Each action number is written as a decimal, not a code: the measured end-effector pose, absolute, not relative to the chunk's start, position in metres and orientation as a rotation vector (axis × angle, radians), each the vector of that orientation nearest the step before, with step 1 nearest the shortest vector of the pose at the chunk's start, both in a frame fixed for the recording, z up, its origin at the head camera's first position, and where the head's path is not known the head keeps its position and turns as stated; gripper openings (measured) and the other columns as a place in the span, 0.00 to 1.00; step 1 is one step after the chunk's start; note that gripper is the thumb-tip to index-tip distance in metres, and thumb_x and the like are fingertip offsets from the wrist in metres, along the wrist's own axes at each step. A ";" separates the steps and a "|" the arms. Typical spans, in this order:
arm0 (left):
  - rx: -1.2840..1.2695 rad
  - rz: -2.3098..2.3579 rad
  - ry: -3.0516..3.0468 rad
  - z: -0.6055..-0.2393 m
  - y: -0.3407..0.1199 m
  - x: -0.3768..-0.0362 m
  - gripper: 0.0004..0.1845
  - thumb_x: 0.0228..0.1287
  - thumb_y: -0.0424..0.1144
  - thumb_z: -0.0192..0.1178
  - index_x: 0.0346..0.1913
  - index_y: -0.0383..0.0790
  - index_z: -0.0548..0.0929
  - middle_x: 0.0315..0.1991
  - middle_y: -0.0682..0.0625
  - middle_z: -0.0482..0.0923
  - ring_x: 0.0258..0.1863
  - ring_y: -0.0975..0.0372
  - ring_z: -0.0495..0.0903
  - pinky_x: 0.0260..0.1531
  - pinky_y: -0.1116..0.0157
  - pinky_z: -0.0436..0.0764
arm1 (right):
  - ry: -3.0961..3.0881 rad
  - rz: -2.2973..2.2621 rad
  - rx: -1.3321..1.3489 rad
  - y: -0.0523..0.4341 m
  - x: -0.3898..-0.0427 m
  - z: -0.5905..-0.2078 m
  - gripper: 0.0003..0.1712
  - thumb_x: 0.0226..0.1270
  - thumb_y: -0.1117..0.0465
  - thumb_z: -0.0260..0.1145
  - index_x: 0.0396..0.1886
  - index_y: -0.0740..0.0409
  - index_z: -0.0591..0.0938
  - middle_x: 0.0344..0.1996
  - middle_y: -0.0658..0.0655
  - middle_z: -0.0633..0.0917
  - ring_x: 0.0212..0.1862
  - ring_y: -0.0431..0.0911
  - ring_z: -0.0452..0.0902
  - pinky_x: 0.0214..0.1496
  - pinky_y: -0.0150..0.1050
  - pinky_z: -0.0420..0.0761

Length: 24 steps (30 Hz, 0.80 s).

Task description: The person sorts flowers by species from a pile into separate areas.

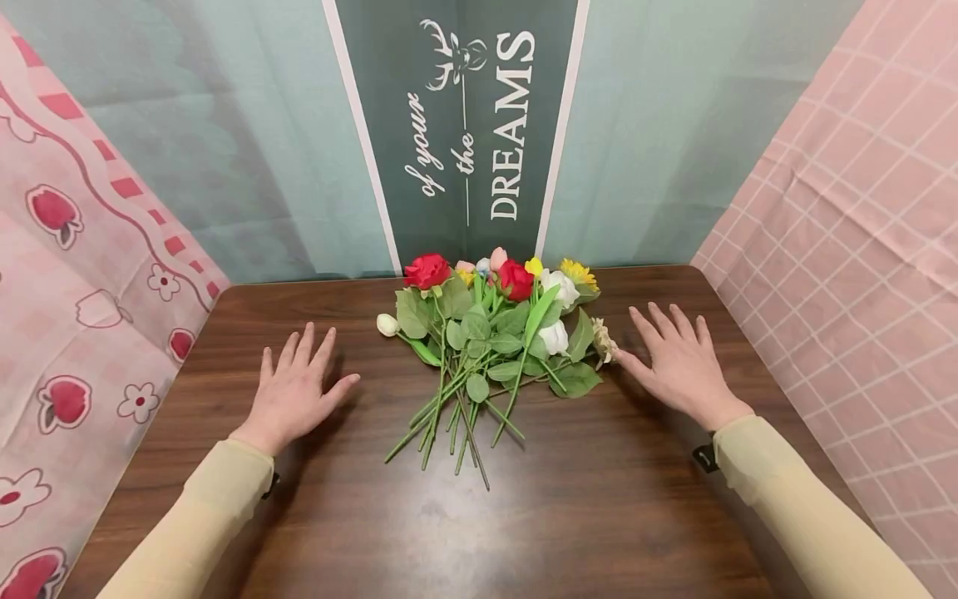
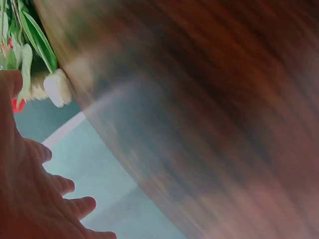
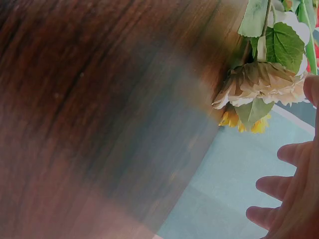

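Observation:
A loose pile of artificial flowers lies mid-table, stems toward me. Among them are a red rose [image 1: 427,271], a second red rose [image 1: 516,280], white blooms [image 1: 555,339], a yellow flower [image 1: 579,274], a white tulip [image 1: 387,325] and a beige flower [image 1: 603,342]. To the left of the pile my left hand [image 1: 294,394] is spread with straight fingers and holds nothing. My right hand [image 1: 682,366] is spread likewise on the right, its thumb tip close to the beige flower; whether they touch I cannot tell. In the right wrist view the beige flower [image 3: 261,85] hangs near the thumb.
The brown wooden table [image 1: 449,541] ends at a teal cloth backdrop [image 1: 299,166] with white lettering. A pink fruit-patterned cloth [image 1: 67,333] stands along the left side, a pink checked cloth [image 1: 861,249] along the right.

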<state>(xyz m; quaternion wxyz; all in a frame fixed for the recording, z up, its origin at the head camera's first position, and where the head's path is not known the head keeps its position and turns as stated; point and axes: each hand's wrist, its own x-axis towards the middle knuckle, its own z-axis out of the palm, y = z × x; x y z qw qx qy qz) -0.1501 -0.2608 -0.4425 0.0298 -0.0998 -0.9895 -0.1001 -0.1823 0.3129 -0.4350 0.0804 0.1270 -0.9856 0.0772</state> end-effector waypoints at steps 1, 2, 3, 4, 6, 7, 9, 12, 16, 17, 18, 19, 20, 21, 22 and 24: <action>-0.337 -0.300 -3.047 -0.442 -0.255 -0.151 0.49 0.71 0.73 0.45 0.82 0.43 0.53 0.81 0.33 0.44 0.77 0.35 0.47 0.70 0.29 0.38 | -2.943 0.231 0.379 0.314 -0.182 -0.435 0.50 0.72 0.27 0.53 0.81 0.53 0.61 0.77 0.69 0.61 0.77 0.70 0.47 0.73 0.74 0.38; -0.375 -0.287 -3.045 -0.440 -0.248 -0.152 0.49 0.71 0.73 0.45 0.83 0.44 0.52 0.81 0.34 0.43 0.78 0.36 0.46 0.71 0.29 0.37 | -2.939 0.232 0.380 0.314 -0.182 -0.435 0.49 0.72 0.27 0.53 0.81 0.53 0.61 0.77 0.69 0.61 0.77 0.70 0.47 0.73 0.74 0.38; -0.425 -0.280 -3.040 -0.438 -0.239 -0.154 0.48 0.71 0.72 0.46 0.83 0.45 0.53 0.82 0.35 0.42 0.78 0.37 0.46 0.71 0.30 0.37 | -2.936 0.232 0.381 0.315 -0.182 -0.435 0.49 0.72 0.27 0.53 0.81 0.53 0.61 0.77 0.69 0.61 0.77 0.70 0.48 0.73 0.74 0.38; -0.485 -0.267 -3.032 -0.435 -0.228 -0.156 0.48 0.71 0.72 0.47 0.83 0.46 0.53 0.82 0.36 0.42 0.78 0.37 0.45 0.72 0.31 0.37 | -2.933 0.233 0.382 0.315 -0.182 -0.434 0.49 0.73 0.27 0.53 0.81 0.53 0.60 0.77 0.69 0.61 0.77 0.70 0.48 0.73 0.74 0.38; -0.635 -0.229 -2.999 -0.427 -0.200 -0.160 0.47 0.71 0.71 0.48 0.83 0.49 0.53 0.82 0.38 0.41 0.79 0.39 0.44 0.73 0.34 0.36 | -2.928 0.237 0.386 0.316 -0.182 -0.433 0.49 0.73 0.28 0.53 0.82 0.52 0.60 0.77 0.68 0.61 0.77 0.69 0.47 0.73 0.73 0.39; -0.717 -0.201 -2.976 -0.422 -0.184 -0.163 0.46 0.71 0.70 0.49 0.83 0.50 0.52 0.82 0.39 0.41 0.79 0.40 0.44 0.74 0.36 0.35 | -2.923 0.240 0.391 0.315 -0.182 -0.432 0.49 0.73 0.28 0.53 0.82 0.52 0.60 0.77 0.68 0.61 0.77 0.69 0.47 0.74 0.73 0.39; -0.900 -0.151 -2.922 -0.412 -0.147 -0.170 0.44 0.72 0.69 0.51 0.83 0.53 0.53 0.83 0.42 0.41 0.80 0.42 0.43 0.75 0.38 0.33 | -2.913 0.244 0.403 0.313 -0.183 -0.430 0.48 0.73 0.28 0.53 0.82 0.52 0.60 0.77 0.68 0.60 0.78 0.68 0.47 0.74 0.72 0.39; -1.180 -0.004 -2.823 -0.401 -0.087 -0.181 0.41 0.73 0.68 0.50 0.82 0.57 0.56 0.83 0.45 0.41 0.81 0.45 0.42 0.75 0.40 0.31 | -2.899 0.257 0.416 0.308 -0.184 -0.427 0.48 0.73 0.28 0.53 0.82 0.51 0.60 0.78 0.66 0.60 0.78 0.67 0.47 0.75 0.71 0.39; -1.450 0.233 -2.688 -0.395 -0.013 -0.198 0.31 0.74 0.67 0.49 0.76 0.64 0.69 0.83 0.48 0.46 0.81 0.48 0.42 0.74 0.36 0.35 | -2.888 0.271 0.440 0.300 -0.181 -0.425 0.47 0.74 0.29 0.53 0.82 0.51 0.59 0.78 0.66 0.60 0.78 0.66 0.47 0.76 0.69 0.39; -1.484 0.291 -2.659 -0.395 0.001 -0.202 0.29 0.74 0.67 0.50 0.73 0.66 0.73 0.83 0.48 0.47 0.81 0.48 0.41 0.74 0.35 0.37 | -2.883 0.270 0.449 0.297 -0.180 -0.425 0.47 0.75 0.30 0.53 0.82 0.51 0.60 0.78 0.65 0.61 0.78 0.66 0.47 0.76 0.69 0.40; -1.504 0.348 -2.631 -0.395 0.014 -0.205 0.26 0.74 0.67 0.50 0.70 0.68 0.76 0.82 0.49 0.49 0.81 0.48 0.42 0.74 0.34 0.39 | -2.876 0.274 0.457 0.295 -0.179 -0.425 0.46 0.75 0.30 0.53 0.82 0.52 0.60 0.78 0.65 0.61 0.78 0.66 0.48 0.76 0.69 0.41; -1.511 0.394 -2.612 -0.396 0.025 -0.209 0.24 0.74 0.66 0.51 0.68 0.69 0.78 0.82 0.50 0.50 0.81 0.48 0.43 0.73 0.33 0.41 | -2.869 0.277 0.465 0.293 -0.177 -0.426 0.46 0.75 0.31 0.53 0.81 0.52 0.61 0.78 0.65 0.61 0.78 0.66 0.48 0.76 0.70 0.41; -1.510 0.434 -2.606 -0.397 0.033 -0.213 0.23 0.74 0.66 0.51 0.67 0.71 0.79 0.82 0.50 0.50 0.81 0.48 0.42 0.73 0.32 0.42 | -2.858 0.278 0.473 0.292 -0.176 -0.426 0.45 0.75 0.31 0.53 0.81 0.53 0.62 0.77 0.65 0.62 0.78 0.66 0.49 0.76 0.70 0.42; -1.506 0.473 -2.602 -0.399 0.040 -0.216 0.23 0.74 0.66 0.51 0.66 0.72 0.79 0.82 0.50 0.50 0.81 0.47 0.42 0.72 0.32 0.43 | -2.848 0.282 0.480 0.290 -0.175 -0.427 0.45 0.76 0.32 0.54 0.80 0.53 0.63 0.77 0.65 0.63 0.78 0.66 0.49 0.76 0.70 0.43; -1.494 0.503 -2.612 -0.401 0.045 -0.219 0.23 0.74 0.67 0.51 0.67 0.74 0.78 0.82 0.50 0.49 0.81 0.47 0.42 0.72 0.31 0.45 | -2.840 0.283 0.485 0.289 -0.174 -0.427 0.44 0.76 0.32 0.54 0.80 0.53 0.63 0.77 0.64 0.63 0.78 0.65 0.49 0.76 0.70 0.43; -1.471 0.543 -2.664 -0.406 0.050 -0.223 0.25 0.74 0.67 0.51 0.72 0.76 0.72 0.83 0.50 0.45 0.81 0.46 0.42 0.71 0.30 0.47 | -2.825 0.286 0.491 0.288 -0.172 -0.427 0.43 0.76 0.34 0.54 0.80 0.54 0.64 0.77 0.64 0.64 0.78 0.65 0.50 0.76 0.70 0.44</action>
